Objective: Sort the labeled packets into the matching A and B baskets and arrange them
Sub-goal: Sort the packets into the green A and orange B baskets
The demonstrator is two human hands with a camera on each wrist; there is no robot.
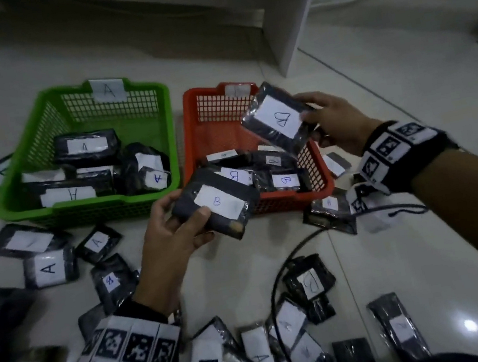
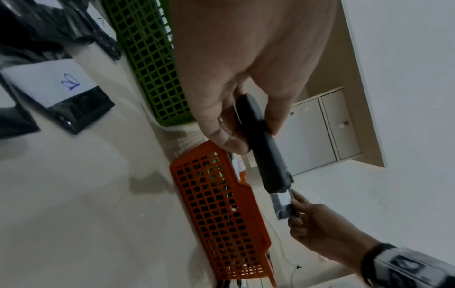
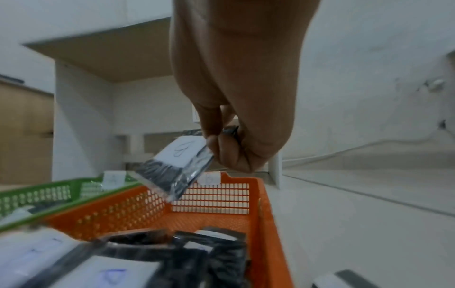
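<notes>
Fingers and thumb of the right hand are pinching one edge of a packet marked B, which is hanging tilted in the air over the far part of the orange basket. The left hand is gripping a second B packet with the thumb on its top face and the fingers curled beneath, holding it above the basket's near left corner, just ahead of that hand's knuckles. Both labels are reading B, so both packets are likely heading into the orange basket; lowering each one flat with the label facing up, and laying it beside the packets already there instead of dropping it from a height, would probably be keeping the stack tidy and readable. The open mesh floor beneath the right hand is looking like the better spot for its packet. Below and between the two hands, the orange basket is holding several B packets bunched at its near end. To the left of the left hand, the green basket, tagged A on its far rim, is holding a loose heap of A packets. Around and behind both wrists, many more packets, some marked A and some B, are lying scattered on the floor, unsorted.
</notes>
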